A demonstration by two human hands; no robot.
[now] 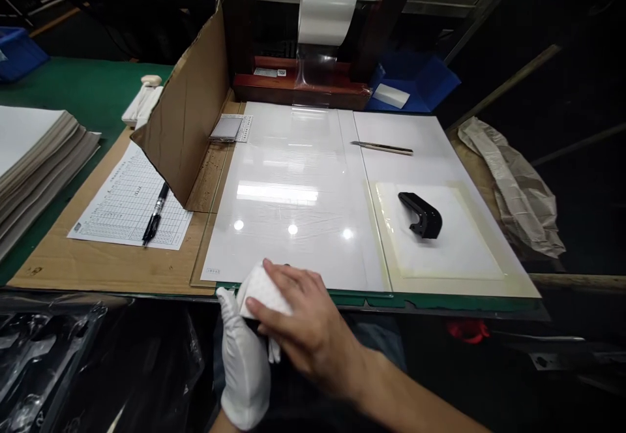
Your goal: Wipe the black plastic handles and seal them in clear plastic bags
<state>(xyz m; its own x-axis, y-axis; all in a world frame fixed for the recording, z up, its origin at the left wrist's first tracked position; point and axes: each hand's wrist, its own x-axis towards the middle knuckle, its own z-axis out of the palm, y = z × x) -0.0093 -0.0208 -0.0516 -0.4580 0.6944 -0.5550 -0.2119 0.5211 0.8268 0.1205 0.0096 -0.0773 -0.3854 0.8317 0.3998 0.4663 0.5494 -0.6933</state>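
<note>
Head view: my bare right hand (303, 319) has its fingers closed over a white dimpled pad (261, 293), pressing it against my white-gloved left hand (243, 361), whose fingers are closed at the pad's lower edge. The pad sits at the near edge of the tabletop (381, 300), touching a glossy sheet (288, 185); a black moulded part (421, 215) lies well apart.

Print on the paper form (130, 201) too small to read

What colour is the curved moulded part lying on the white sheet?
The curved moulded part is glossy black, best seen in the head view.
</note>
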